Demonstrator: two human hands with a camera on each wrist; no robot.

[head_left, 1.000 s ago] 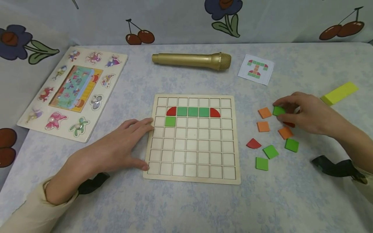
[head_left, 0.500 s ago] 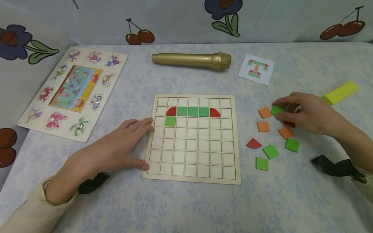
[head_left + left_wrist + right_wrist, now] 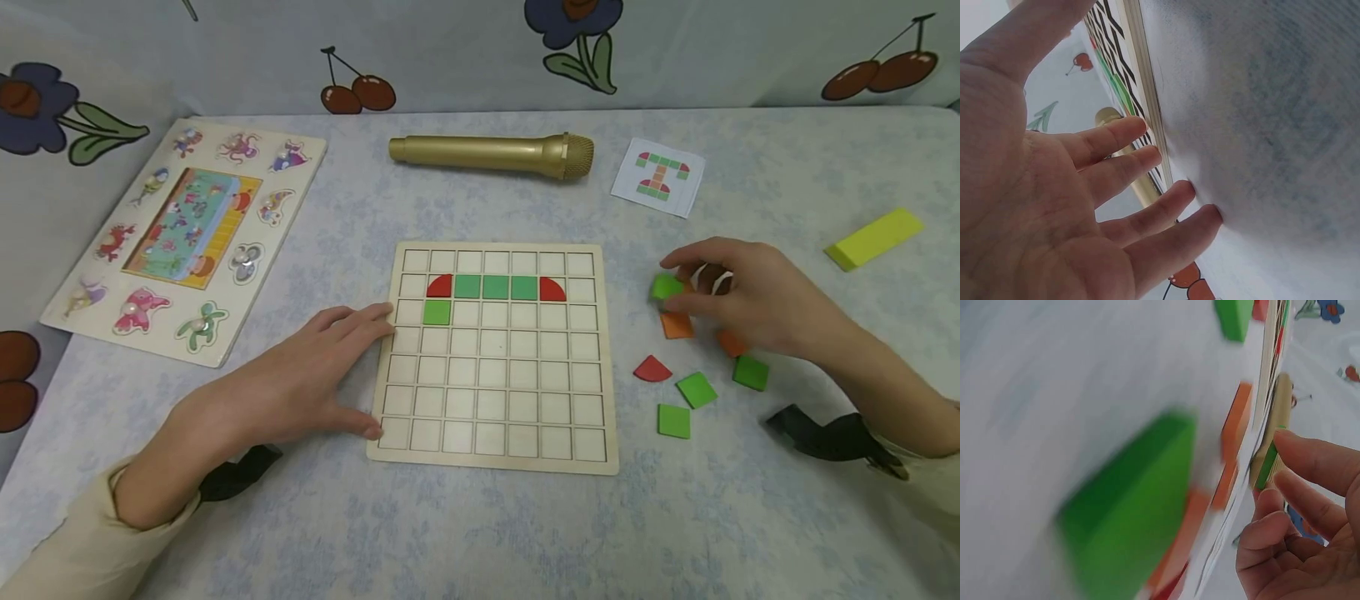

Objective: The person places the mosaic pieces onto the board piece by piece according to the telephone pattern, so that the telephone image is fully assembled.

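Observation:
My right hand [image 3: 757, 292] pinches a green square tile [image 3: 664, 287] between thumb and fingers, held above the loose tiles right of the board. In the right wrist view the pinched tile [image 3: 1266, 464] shows edge-on. My left hand [image 3: 300, 383] rests with spread fingers against the left edge of the wooden grid board [image 3: 495, 464]; the left wrist view shows its fingertips [image 3: 1150, 153] touching that edge. On the board a row runs from a red quarter-circle [image 3: 441, 287] through several green squares [image 3: 495, 287] to another red quarter-circle [image 3: 552, 289]. One lighter green square [image 3: 437, 312] sits below the row's left end.
Beside the board lie orange squares [image 3: 677, 326], a red quarter-circle [image 3: 652, 368] and green squares [image 3: 697, 389]. A gold microphone [image 3: 487, 156], a pattern card [image 3: 659, 177] and a yellow block [image 3: 874, 239] lie farther back. An animal puzzle board [image 3: 303, 187] lies at left.
My right hand has moved left toward the board with the green square tile, now over the orange tiles. The left hand stays against the board edge.

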